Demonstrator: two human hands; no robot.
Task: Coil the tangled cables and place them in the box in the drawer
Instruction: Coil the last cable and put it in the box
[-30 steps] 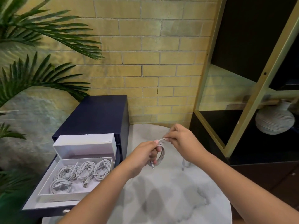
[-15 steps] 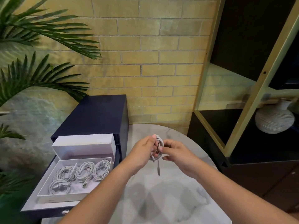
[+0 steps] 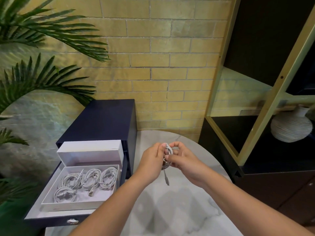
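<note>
White coiled cable (image 3: 168, 155) is gripped between the left hand (image 3: 150, 161) and right hand (image 3: 185, 160) above the marble table (image 3: 179, 210), one plug end left dangling.

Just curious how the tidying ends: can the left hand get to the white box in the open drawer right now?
Probably yes. The drawer is pulled out, the box is uncovered and nothing lies between it and the left hand, though that hand grips the cable coil.
</note>
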